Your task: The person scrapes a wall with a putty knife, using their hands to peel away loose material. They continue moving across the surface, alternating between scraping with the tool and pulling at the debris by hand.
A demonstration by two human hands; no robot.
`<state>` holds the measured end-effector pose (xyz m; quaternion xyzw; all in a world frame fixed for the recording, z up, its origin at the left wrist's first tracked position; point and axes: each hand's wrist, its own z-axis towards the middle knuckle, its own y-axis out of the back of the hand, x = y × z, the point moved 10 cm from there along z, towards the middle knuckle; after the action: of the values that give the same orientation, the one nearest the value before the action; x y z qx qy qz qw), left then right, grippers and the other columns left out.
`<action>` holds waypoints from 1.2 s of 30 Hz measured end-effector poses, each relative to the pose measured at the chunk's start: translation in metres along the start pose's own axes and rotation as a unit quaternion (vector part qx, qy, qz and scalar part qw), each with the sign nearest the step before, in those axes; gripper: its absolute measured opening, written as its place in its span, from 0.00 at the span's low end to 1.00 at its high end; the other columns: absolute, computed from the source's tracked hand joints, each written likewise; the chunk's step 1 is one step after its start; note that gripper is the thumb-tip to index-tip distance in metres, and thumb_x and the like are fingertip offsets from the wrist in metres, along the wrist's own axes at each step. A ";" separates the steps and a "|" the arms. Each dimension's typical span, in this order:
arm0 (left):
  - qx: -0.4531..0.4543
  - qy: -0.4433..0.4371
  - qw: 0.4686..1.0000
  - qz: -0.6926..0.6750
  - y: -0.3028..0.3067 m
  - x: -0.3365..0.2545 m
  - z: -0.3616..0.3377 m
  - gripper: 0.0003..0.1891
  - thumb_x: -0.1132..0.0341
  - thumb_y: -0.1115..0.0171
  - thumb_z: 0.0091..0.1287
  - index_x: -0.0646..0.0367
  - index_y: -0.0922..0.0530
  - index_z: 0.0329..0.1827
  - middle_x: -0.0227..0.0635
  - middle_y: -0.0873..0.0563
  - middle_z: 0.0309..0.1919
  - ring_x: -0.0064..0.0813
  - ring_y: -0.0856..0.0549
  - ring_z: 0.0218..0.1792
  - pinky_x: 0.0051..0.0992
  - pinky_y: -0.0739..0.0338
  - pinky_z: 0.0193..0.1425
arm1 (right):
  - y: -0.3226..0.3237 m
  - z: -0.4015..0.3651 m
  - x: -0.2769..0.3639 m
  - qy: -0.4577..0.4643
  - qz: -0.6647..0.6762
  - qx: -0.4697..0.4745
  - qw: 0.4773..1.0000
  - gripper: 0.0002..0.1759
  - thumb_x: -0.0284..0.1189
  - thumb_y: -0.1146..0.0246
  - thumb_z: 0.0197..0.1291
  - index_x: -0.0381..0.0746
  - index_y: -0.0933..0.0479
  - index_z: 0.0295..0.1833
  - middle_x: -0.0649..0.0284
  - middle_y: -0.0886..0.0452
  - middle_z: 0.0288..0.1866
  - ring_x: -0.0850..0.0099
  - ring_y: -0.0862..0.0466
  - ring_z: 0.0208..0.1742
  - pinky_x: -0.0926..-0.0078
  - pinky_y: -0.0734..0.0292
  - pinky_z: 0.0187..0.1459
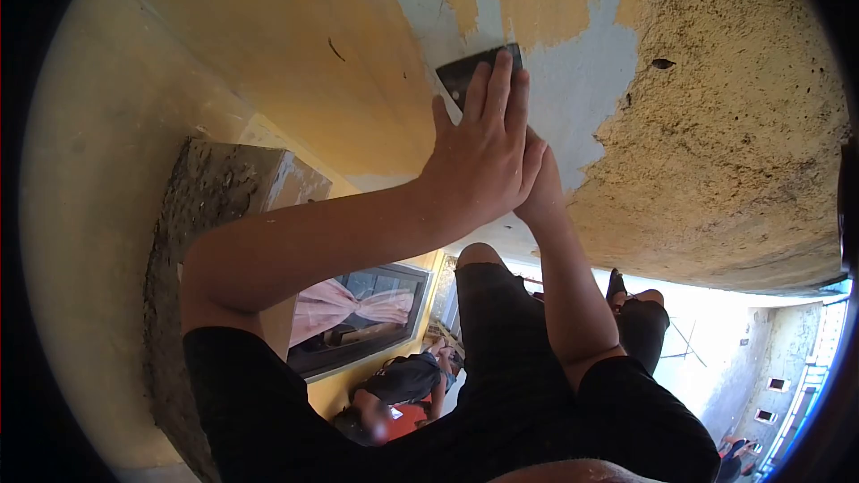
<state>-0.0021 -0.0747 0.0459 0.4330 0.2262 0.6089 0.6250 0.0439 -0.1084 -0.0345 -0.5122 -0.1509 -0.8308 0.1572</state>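
A dark, flat scraper blade (461, 74) lies against the wall, its wide edge at the border between yellow paint and a bare grey patch (577, 80). My left hand (483, 143) rests over the scraper with its fingers stretched out, the fingertips on the blade. Behind it, my right hand (544, 188) is closed around the scraper's handle end, mostly covered by the left hand. The handle itself is hidden. Around the patch, the yellow paint (340, 63) has ragged, peeled edges.
Rough, crumbly yellow plaster (734, 80) spreads to the right. A ledge with a rough, stained side (215, 188) juts out at left. Below are a window with pink curtains (327, 313) and a person in dark clothes (407, 385). Another person (738, 456) is at far lower right.
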 end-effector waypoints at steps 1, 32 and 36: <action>0.010 -0.009 1.000 -0.023 -0.006 -0.004 -0.002 0.36 0.52 0.47 0.70 0.73 0.38 0.72 0.61 0.40 0.73 0.55 0.35 0.71 0.65 0.30 0.58 | 0.000 -0.004 -0.006 -0.014 0.009 -0.008 1.000 0.24 0.29 0.37 0.60 0.31 0.27 0.61 0.49 0.16 0.53 0.62 0.16 0.53 0.68 0.23 0.51; -0.019 -0.037 0.998 -0.046 -0.007 0.003 0.007 0.35 0.51 0.46 0.71 0.74 0.36 0.71 0.63 0.41 0.73 0.57 0.36 0.72 0.60 0.30 0.63 | 0.000 0.015 -0.016 -0.042 0.041 0.008 0.998 0.20 0.24 0.37 0.60 0.29 0.26 0.57 0.55 0.16 0.49 0.70 0.18 0.50 0.72 0.22 0.49; -0.021 -0.036 0.998 -0.040 -0.006 0.004 0.008 0.36 0.51 0.46 0.71 0.74 0.36 0.71 0.63 0.41 0.73 0.57 0.36 0.72 0.60 0.30 0.63 | 0.000 0.017 -0.009 -0.026 0.026 0.011 0.999 0.19 0.24 0.37 0.60 0.29 0.26 0.57 0.55 0.16 0.49 0.70 0.19 0.50 0.71 0.22 0.50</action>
<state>0.0088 -0.0722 0.0459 0.4319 0.2076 0.5717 0.6660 0.0611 -0.1002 -0.0349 -0.5360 -0.1504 -0.8110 0.1801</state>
